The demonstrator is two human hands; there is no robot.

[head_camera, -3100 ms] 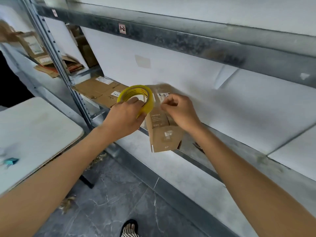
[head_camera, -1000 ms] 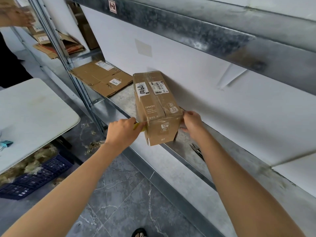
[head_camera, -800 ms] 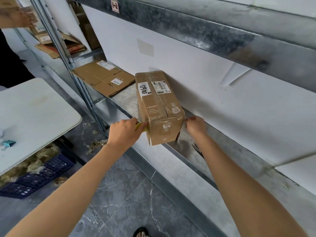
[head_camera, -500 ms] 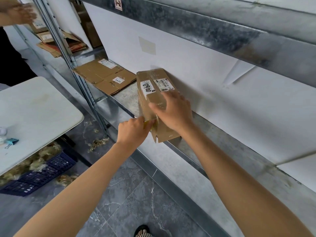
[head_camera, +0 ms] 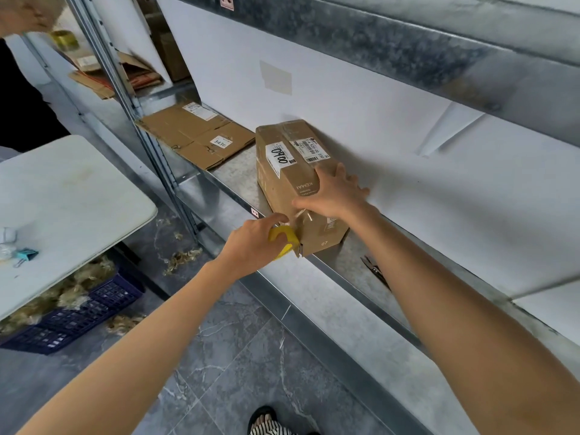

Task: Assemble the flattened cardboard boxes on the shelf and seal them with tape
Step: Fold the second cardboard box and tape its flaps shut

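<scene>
An assembled brown cardboard box with white labels stands on the metal shelf, its near end overhanging the shelf's front edge. My right hand lies on the box's top near its front, fingers spread flat. My left hand grips a yellow roll of tape at the box's front left corner. A clear strip of tape runs from the roll up onto the box by my right thumb. Flattened cardboard boxes lie further left on the same shelf.
Scissors lie on the shelf to the right of the box. A white table stands at the left, a blue crate under it. Another person's hand is at the top left by more cardboard.
My right hand moved from the box's right side onto its top and slid toward the back. My left hand drew the tape roll lower at the front corner.
</scene>
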